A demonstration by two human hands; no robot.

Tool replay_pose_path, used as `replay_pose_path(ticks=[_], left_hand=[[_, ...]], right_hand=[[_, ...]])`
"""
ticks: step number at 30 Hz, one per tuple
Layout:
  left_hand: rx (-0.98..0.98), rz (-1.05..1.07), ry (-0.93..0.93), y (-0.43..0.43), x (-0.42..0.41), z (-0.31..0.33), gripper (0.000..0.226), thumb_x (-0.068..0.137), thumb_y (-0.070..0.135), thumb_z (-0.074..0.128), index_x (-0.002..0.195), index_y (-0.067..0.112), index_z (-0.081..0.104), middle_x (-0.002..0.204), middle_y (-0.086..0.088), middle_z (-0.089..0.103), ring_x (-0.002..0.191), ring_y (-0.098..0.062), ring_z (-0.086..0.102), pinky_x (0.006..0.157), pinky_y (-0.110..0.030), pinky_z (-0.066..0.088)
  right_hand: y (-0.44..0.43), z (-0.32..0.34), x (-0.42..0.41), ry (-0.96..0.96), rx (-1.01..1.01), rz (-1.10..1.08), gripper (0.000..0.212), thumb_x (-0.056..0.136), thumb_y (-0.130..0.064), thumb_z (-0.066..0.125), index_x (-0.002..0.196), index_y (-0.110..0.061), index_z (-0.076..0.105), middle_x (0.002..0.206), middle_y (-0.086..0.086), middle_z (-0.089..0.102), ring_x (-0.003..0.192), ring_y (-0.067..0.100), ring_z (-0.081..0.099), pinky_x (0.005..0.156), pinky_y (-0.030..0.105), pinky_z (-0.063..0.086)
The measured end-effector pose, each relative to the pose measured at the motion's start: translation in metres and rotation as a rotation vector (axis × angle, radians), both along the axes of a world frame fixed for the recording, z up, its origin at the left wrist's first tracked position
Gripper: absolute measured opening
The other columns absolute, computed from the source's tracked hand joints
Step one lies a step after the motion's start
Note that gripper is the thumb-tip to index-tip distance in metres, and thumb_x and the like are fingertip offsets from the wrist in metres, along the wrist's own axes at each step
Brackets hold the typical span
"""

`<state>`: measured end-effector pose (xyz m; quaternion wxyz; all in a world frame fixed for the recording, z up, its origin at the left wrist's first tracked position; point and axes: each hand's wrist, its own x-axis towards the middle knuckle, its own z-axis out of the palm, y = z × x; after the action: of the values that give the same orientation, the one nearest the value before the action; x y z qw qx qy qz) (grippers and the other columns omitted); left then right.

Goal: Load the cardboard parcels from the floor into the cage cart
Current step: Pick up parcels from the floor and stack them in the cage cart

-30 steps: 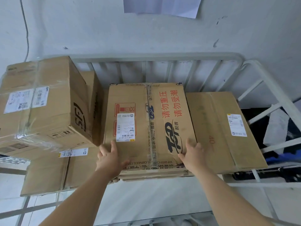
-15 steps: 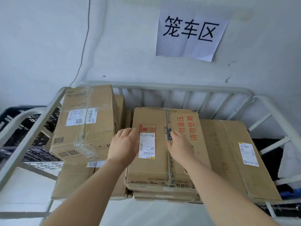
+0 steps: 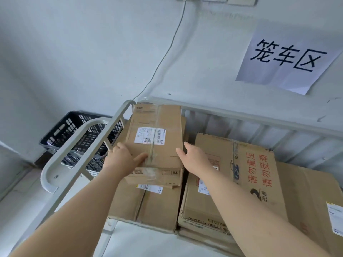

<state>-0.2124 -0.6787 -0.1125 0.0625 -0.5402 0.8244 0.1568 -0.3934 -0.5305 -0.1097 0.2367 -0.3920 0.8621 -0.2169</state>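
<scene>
Forearms stretch from the bottom edge toward the stack, and our hands sit on either side of the taped parcel (image 3: 157,134), apart with the box between them. Our left hand (image 3: 122,160) grips its near left corner, thumb laid on the top face and fingers curled over the side. Our right hand (image 3: 194,160) lies with straight fingers against the right side, curled round nothing. We judge this hold is meant to steady or square up the box, since it is the one stacked highest, resting on the lower parcel (image 3: 148,206). Both sit at the left end of the cage cart (image 3: 50,173), so the task's thing is already inside. Just beside them, lower, lies the printed parcel (image 3: 250,182) with red characters, and touching it on the right is the plain parcel (image 3: 315,197) with a white label. The cart thus holds at least four cartons, packed side by side toward the back rails, likely to save room. Beyond the left rail stands a black crate (image 3: 74,130); we cannot make out its contents. On the wall a paper sign (image 3: 285,58) hangs near a thin cable (image 3: 167,51).
</scene>
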Motion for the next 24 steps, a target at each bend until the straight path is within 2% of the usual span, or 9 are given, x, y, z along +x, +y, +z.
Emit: replay_pose_path(ticks=[1, 2, 4, 9, 14, 18, 21, 24], left_hand=[[0.055, 0.037, 0.043, -0.002, 0.001, -0.002, 0.113, 0.065, 0.087, 0.042, 0.132, -0.004, 0.035, 0.111, -0.014, 0.060, 0.100, -0.027, 0.060, 0.077, -0.038, 0.054], [0.097, 0.064, 0.089, -0.003, 0.000, -0.003, 0.107, 0.067, 0.084, 0.047, 0.127, -0.004, 0.038, 0.095, -0.010, 0.063, 0.083, -0.021, 0.063, 0.062, -0.033, 0.054], [0.141, 0.102, 0.182, -0.001, 0.000, -0.006, 0.091, 0.072, 0.075, 0.056, 0.120, -0.001, 0.044, 0.081, -0.004, 0.059, 0.068, -0.015, 0.059, 0.049, -0.027, 0.045], [0.128, 0.168, 0.262, 0.021, 0.011, -0.007, 0.078, 0.073, 0.069, 0.062, 0.111, 0.002, 0.044, 0.079, -0.002, 0.055, 0.064, -0.012, 0.055, 0.048, -0.026, 0.045], [0.105, 0.245, 0.258, 0.056, 0.039, 0.000, 0.075, 0.071, 0.070, 0.063, 0.105, 0.005, 0.045, 0.080, -0.001, 0.056, 0.065, -0.012, 0.055, 0.048, -0.026, 0.044], [0.081, 0.328, 0.250, 0.093, 0.073, 0.005, 0.071, 0.069, 0.072, 0.063, 0.095, 0.008, 0.047, 0.078, -0.003, 0.060, 0.065, -0.014, 0.057, 0.051, -0.030, 0.046], [0.058, 0.404, 0.256, 0.127, 0.098, 0.011, 0.064, 0.073, 0.067, 0.064, 0.091, 0.007, 0.048, 0.067, -0.001, 0.058, 0.055, -0.010, 0.053, 0.045, -0.027, 0.038], [0.058, 0.502, 0.268, 0.156, 0.119, 0.012, 0.062, 0.074, 0.066, 0.065, 0.091, 0.008, 0.048, 0.068, 0.000, 0.057, 0.055, -0.009, 0.052, 0.044, -0.026, 0.034]], right_hand=[[-0.005, -0.005, -0.001, -0.037, 0.005, -0.001, 0.052, 0.097, -0.046, 0.037, 0.134, -0.009, 0.044, 0.122, 0.010, 0.059, 0.114, 0.029, 0.053, 0.094, 0.040, 0.045], [-0.009, -0.009, -0.002, -0.065, 0.003, -0.005, 0.053, 0.096, -0.048, 0.037, 0.133, -0.011, 0.045, 0.117, 0.009, 0.061, 0.108, 0.027, 0.056, 0.091, 0.041, 0.047], [-0.013, -0.016, -0.002, -0.109, -0.016, -0.014, 0.053, 0.094, -0.051, 0.039, 0.133, -0.016, 0.046, 0.116, 0.006, 0.062, 0.104, 0.025, 0.058, 0.088, 0.039, 0.049], [-0.003, -0.020, 0.003, -0.163, -0.086, 0.028, 0.036, 0.094, -0.043, 0.045, 0.120, -0.020, 0.055, 0.110, -0.002, 0.065, 0.095, 0.018, 0.060, 0.086, 0.038, 0.050], [0.019, -0.018, 0.020, -0.198, -0.101, 0.105, 0.033, 0.093, -0.044, 0.046, 0.110, -0.018, 0.058, 0.099, 0.000, 0.067, 0.086, 0.018, 0.062, 0.080, 0.044, 0.053], [0.042, -0.015, 0.043, -0.212, -0.099, 0.191, 0.035, 0.093, -0.045, 0.046, 0.109, -0.017, 0.059, 0.101, 0.005, 0.067, 0.089, 0.022, 0.062, 0.081, 0.042, 0.052], [0.056, -0.014, 0.063, -0.236, -0.091, 0.274, 0.033, 0.093, -0.045, 0.047, 0.106, -0.017, 0.060, 0.100, 0.006, 0.067, 0.088, 0.023, 0.062, 0.081, 0.043, 0.052], [0.066, -0.013, 0.081, -0.256, -0.087, 0.342, 0.031, 0.094, -0.042, 0.048, 0.110, -0.018, 0.060, 0.104, 0.001, 0.067, 0.092, 0.021, 0.061, 0.084, 0.040, 0.051]])
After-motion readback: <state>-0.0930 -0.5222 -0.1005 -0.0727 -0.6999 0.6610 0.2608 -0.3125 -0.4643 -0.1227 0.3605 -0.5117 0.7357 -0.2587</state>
